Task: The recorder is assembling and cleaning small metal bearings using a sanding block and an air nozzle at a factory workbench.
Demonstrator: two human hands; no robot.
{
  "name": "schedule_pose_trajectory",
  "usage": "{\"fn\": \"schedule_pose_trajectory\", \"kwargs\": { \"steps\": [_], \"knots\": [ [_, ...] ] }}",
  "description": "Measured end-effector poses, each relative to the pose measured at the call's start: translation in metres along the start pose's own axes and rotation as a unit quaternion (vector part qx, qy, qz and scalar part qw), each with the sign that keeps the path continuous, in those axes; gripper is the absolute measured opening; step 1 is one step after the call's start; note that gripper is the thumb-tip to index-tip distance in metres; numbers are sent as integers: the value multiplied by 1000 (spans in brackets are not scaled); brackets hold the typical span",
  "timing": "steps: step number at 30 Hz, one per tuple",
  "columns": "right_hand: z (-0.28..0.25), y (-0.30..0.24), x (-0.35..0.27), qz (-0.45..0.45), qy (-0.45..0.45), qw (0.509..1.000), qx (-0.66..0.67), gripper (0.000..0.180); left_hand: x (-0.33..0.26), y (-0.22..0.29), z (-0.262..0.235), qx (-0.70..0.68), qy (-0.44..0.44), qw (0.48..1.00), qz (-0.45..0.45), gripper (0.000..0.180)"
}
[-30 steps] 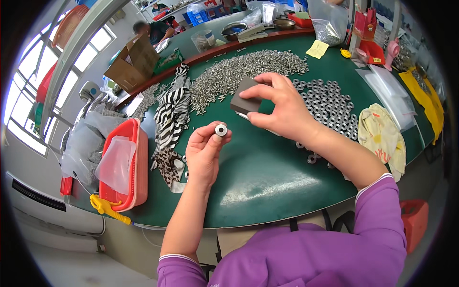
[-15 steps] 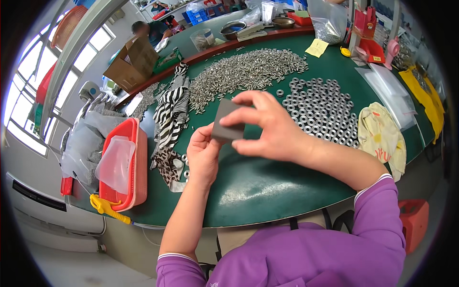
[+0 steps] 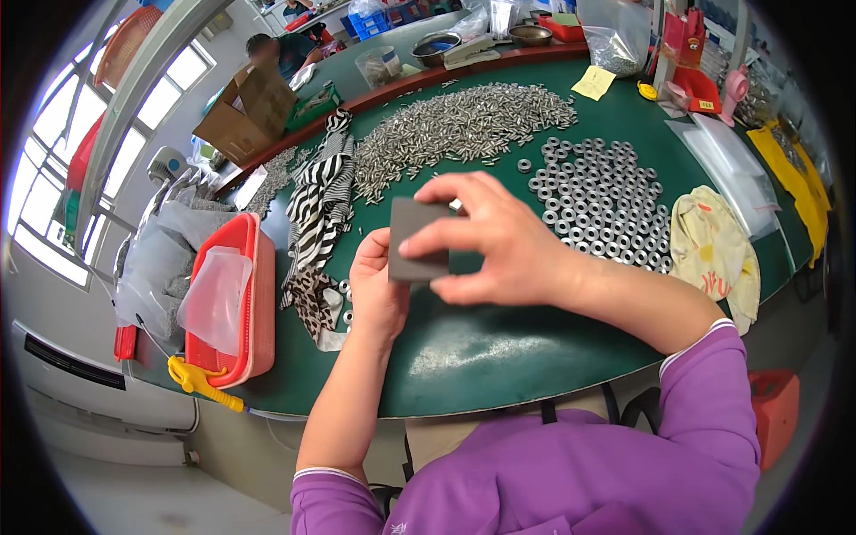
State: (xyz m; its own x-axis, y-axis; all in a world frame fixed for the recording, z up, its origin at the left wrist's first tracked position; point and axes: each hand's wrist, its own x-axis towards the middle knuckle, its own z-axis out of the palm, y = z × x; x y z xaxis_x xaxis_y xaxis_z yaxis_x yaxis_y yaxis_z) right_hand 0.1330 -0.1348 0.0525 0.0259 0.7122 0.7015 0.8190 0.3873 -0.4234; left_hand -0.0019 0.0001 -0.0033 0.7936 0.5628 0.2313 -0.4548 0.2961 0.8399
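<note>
Strong daylight is admitted through the windows (image 3: 186, 76) at the left, where the panes are burnt out to white. The counter (image 3: 553, 357) is well lit, and a pale, streaked glare is recorded on its near surface. Small glints are returned by the metal pins (image 3: 464, 125); a matte, even tone is presented by the grey block (image 3: 415, 218). The frame post (image 3: 143, 76) at the left is bowed by lens distortion, the corners are lost in black, and far background detail is softened.
</note>
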Motion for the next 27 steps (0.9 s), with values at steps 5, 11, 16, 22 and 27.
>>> {"fn": "schedule_pose_trajectory", "kwargs": {
  "steps": [5,11,16,22,27],
  "knots": [
    [-16,33,2,103,82,986,-105,41,1,3,5,14,8,1000,-7,21],
    [-2,12,1,27,33,997,-66,39,3,1,-2,-19,0,999,-27,22],
    [-14,18,4,25,84,993,-79,41,7,3,-2,-38,-11,998,-41,24],
    [-8,27,3,49,69,982,-170,37,4,5,-5,-12,-22,997,-75,25],
    [-12,12,5,38,65,981,-177,35,10,11,-8,-23,-22,997,-75,21]
  ]
}}
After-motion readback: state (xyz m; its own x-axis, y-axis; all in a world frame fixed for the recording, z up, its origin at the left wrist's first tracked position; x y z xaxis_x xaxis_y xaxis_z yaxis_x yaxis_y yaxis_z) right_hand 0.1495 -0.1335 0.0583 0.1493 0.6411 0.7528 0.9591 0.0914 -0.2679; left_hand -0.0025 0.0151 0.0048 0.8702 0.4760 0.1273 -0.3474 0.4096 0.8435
